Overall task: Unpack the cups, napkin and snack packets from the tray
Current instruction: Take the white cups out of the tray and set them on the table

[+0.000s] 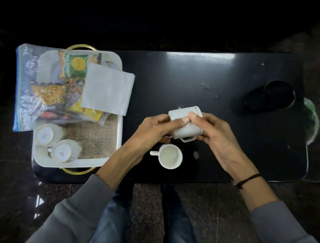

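Observation:
My left hand [153, 128] and my right hand [212, 133] both grip a white cup [185, 123], tilted on its side above the black table [225, 78]. Just below it another white cup [170, 156] stands upright on the table, handle to the left. The white tray [118, 137] with gold handles sits at the table's left end. Two ribbed cups [47, 134] [65, 151] lie upside down in its near corner. A white napkin [107, 88] rests over the tray's right rim. Several snack packets [58, 94], one green [73, 64], fill the far half.
A silvery plastic bag [24, 83] with a blue edge lies under the packets and hangs over the tray's left side. A dark round container [270, 96] stands at the table's far right, with something green [311, 114] beyond the edge. My legs are below the table's near edge.

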Demonstrator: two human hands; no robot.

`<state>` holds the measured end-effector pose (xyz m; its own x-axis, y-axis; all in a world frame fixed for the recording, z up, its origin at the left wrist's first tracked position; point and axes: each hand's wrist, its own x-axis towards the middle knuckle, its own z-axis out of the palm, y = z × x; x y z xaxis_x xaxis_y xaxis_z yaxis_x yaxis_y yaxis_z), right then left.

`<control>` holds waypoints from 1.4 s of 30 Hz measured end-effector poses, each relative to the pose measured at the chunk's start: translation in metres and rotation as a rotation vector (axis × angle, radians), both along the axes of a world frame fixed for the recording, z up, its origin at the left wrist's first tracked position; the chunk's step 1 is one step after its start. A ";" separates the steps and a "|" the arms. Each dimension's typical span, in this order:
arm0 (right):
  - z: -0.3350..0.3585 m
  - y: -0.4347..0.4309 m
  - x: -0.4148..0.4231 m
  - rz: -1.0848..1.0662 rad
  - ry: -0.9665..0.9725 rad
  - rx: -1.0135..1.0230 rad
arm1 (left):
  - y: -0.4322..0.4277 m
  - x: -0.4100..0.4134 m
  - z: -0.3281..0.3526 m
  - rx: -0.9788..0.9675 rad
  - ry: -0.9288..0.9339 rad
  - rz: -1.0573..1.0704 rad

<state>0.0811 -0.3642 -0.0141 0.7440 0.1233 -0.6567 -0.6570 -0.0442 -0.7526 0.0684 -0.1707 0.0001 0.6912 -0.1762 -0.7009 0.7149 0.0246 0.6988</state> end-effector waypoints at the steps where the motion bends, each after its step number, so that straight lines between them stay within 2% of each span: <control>1: 0.000 -0.013 -0.004 -0.009 -0.020 -0.033 | -0.009 0.002 -0.002 -0.002 0.007 -0.046; 5: -0.005 -0.058 -0.024 0.035 -0.129 -0.276 | -0.036 0.006 -0.015 0.085 0.034 -0.118; 9: -0.019 -0.088 -0.047 0.240 -0.266 -0.636 | -0.057 0.002 -0.029 0.192 0.064 -0.122; 14: -0.032 -0.095 -0.065 0.552 -0.397 -0.890 | -0.075 -0.004 -0.038 0.266 0.058 -0.167; 16: -0.037 -0.093 -0.068 0.613 -0.442 -0.964 | -0.078 -0.006 -0.040 0.294 0.049 -0.158; 27: -0.049 -0.082 -0.071 0.744 -0.665 -1.062 | -0.078 -0.002 -0.044 0.340 0.020 -0.206; 36: -0.036 -0.073 -0.066 0.827 -0.575 -1.103 | -0.070 -0.005 -0.040 0.340 -0.011 -0.187; 42: -0.014 -0.040 -0.041 0.759 -0.691 -1.028 | -0.049 -0.005 -0.032 0.360 -0.073 -0.144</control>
